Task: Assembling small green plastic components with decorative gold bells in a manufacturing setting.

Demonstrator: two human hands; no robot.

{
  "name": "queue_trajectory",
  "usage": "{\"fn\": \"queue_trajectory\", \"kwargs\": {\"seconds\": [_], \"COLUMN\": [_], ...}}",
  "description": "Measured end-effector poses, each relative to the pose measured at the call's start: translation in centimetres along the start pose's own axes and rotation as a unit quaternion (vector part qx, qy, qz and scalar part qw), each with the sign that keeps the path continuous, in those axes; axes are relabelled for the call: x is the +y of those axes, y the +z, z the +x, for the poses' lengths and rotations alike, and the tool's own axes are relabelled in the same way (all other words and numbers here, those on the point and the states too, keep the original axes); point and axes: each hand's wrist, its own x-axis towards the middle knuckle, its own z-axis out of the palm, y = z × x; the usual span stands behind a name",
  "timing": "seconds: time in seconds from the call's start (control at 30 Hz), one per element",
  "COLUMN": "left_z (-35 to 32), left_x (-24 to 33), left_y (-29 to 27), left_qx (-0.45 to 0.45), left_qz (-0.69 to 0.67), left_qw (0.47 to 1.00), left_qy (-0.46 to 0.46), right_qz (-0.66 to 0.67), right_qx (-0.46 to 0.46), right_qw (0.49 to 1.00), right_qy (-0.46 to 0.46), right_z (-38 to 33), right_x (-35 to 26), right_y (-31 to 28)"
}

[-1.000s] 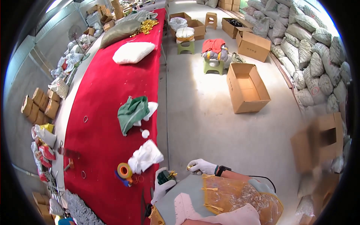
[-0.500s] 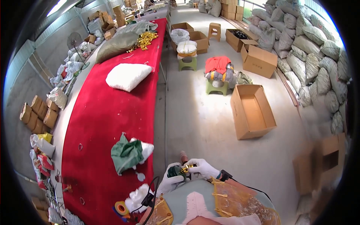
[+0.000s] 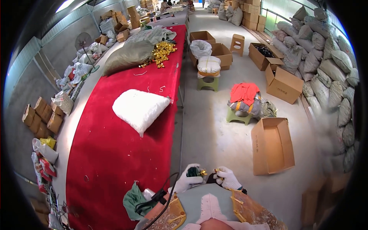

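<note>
My left hand (image 3: 184,181), in a white glove, is closed around a small dark green bundle (image 3: 193,171). A shiny gold bit (image 3: 203,173) shows at the bundle's right side. To its right, my gloved right hand (image 3: 230,179) is closed with its fingertips pinching a small gold foil-like piece (image 3: 217,170). A gap separates the two hands. Something black (image 3: 211,178) lies between them; whether it is held cannot be told. Both hands are just in front of my body, off the right edge of the red-covered table (image 3: 115,172).
On the table are a green cloth (image 3: 132,203), a stuffed white bag (image 3: 140,109) and a gold heap (image 3: 164,53) beside a large olive sack (image 3: 128,57). An open carton (image 3: 257,151) and a green stool (image 3: 237,115) bearing red cloth (image 3: 245,93) stand on the floor to the right.
My hands have moved apart; the right one has drawn away to the right from the green bundle with a gold piece. The view has shifted, so the table and cartons appear lower and farther right.
</note>
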Motion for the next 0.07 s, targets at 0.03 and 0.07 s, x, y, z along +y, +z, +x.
{"fn": "queue_trajectory", "kwargs": {"seconds": [0.03, 0.07], "left_z": [1.7, 3.4], "left_x": [0.9, 2.1], "left_y": [-0.1, -0.6], "left_qx": [0.003, -0.003], "left_qz": [0.017, 0.058], "left_qw": [1.0, 0.998], "left_qy": [-0.026, -0.015], "right_qz": [0.061, 0.117], "right_qx": [-0.01, 0.015], "right_qw": [0.998, 0.993], "right_qy": [0.002, 0.023], "right_z": [2.3, 4.6], "right_x": [-0.4, -0.5], "right_y": [-0.6, -1.3]}}
